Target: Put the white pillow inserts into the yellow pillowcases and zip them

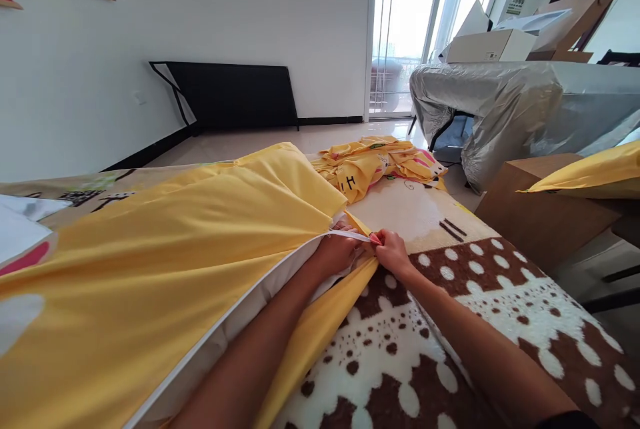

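Observation:
A yellow duvet cover lies spread over the left and middle of the bed, its long side opening edged with a white zipper strip. Inside the opening, white quilt fabric shows. My left hand reaches into this opening near its far end. Its fingers are curled closed, partly covered by the cloth, so what they hold is hidden. Just to its right, my right hand pinches the corner of the cover where the white strip ends. A small pink-red patch shows at those fingertips.
Under the cover is a brown and cream patterned plush blanket. Crumpled yellow printed bedding lies at the far end. At right stand a cardboard box, yellow cloth and a plastic-covered table bearing boxes. A black panel leans against the wall.

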`<state>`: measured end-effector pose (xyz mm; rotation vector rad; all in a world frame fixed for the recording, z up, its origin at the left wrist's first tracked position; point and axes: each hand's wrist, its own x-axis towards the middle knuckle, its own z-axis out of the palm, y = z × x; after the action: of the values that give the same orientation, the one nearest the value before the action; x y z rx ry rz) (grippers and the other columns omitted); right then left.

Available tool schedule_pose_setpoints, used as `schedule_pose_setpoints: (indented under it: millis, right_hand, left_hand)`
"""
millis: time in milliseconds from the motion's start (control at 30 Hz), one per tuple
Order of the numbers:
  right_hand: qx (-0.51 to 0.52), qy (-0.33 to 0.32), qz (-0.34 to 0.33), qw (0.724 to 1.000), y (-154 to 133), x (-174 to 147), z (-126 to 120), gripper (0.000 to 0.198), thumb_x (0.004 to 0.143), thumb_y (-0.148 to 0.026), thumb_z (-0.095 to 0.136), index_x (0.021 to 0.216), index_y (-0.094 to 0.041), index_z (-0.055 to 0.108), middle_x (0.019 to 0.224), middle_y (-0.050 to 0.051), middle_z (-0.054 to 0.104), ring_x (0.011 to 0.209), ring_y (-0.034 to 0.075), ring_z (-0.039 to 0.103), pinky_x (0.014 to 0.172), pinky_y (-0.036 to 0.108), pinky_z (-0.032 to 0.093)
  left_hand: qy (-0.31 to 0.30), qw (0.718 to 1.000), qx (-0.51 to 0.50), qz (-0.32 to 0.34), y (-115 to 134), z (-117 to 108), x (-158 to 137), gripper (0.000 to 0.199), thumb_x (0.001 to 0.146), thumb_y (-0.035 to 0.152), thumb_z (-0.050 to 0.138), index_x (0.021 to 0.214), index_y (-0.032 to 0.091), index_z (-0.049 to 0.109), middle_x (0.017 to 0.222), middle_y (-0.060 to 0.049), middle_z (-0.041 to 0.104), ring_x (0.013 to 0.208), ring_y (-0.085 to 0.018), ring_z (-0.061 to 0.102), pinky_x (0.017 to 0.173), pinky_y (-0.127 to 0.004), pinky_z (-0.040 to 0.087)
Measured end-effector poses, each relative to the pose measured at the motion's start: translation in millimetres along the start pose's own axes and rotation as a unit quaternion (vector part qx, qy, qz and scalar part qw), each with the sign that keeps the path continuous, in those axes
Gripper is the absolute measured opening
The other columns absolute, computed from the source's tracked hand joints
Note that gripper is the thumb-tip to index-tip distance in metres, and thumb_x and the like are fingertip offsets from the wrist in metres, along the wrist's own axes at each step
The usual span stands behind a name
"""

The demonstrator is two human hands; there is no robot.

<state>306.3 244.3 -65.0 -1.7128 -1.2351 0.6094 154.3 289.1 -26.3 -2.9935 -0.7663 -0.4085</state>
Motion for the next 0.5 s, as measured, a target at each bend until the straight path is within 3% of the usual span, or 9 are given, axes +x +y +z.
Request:
schedule_pose_setpoints:
  millis: [133,233,333,400,500]
  right_hand:
    - [0.034,0.048,-0.021,0.998,-0.3,-6.4,4.9,0.010,0.063,-0.019,0.046,0.070,-0.020,0.052,0.068,0.002,0.061,0.065,0.015,0.051,0.060,0.025,0.035]
    - [0.169,0.049,-0.013,0.984,0.7,-7.4,12.5,0.012,0.065,-0.027,0.048,0.075,-0.020,0.050,0.063,-0.002,0.055,0.058,0.013,0.045,0.054,0.023,0.034]
    - [0.258,0.031,0.021,0.966,1.4,-5.7,17.9,0.018,0.066,-0.034,0.052,0.079,-0.021,0.049,0.058,-0.004,0.051,0.052,0.011,0.041,0.049,0.022,0.031]
    - [0.237,0.021,0.021,0.971,1.4,-4.4,17.3,0.019,0.067,-0.035,0.054,0.079,-0.021,0.050,0.056,-0.005,0.050,0.051,0.011,0.041,0.049,0.022,0.030]
    - [0.116,-0.007,-0.018,0.993,1.4,-2.2,10.6,0.017,0.068,-0.030,0.055,0.082,-0.020,0.053,0.056,-0.004,0.053,0.052,0.013,0.044,0.051,0.023,0.029]
  left_hand:
    - [-0.007,1.000,0.009,-0.023,2.0,-2.1,-3.1,0.022,0.085,0.025,0.046,0.085,0.020,0.067,0.090,-0.006,0.070,0.086,-0.020,0.060,0.082,-0.031,0.041]
    - [-0.015,0.998,0.019,-0.052,3.2,-1.0,-2.4,0.031,0.089,0.029,0.039,0.079,0.019,0.067,0.079,-0.006,0.070,0.071,-0.019,0.061,0.068,-0.029,0.041]
    - [-0.021,0.997,0.031,-0.074,3.9,1.8,-0.2,0.029,0.087,0.025,0.040,0.081,0.019,0.068,0.081,-0.007,0.070,0.072,-0.021,0.061,0.065,-0.030,0.040]
    - [-0.025,0.995,0.036,-0.086,4.5,4.3,1.0,0.027,0.086,0.024,0.041,0.082,0.018,0.067,0.082,-0.009,0.070,0.074,-0.023,0.061,0.067,-0.032,0.040]
    - [-0.030,0.994,0.036,-0.103,5.4,7.4,2.1,0.027,0.086,0.023,0.041,0.082,0.016,0.067,0.082,-0.012,0.070,0.076,-0.024,0.061,0.070,-0.034,0.042]
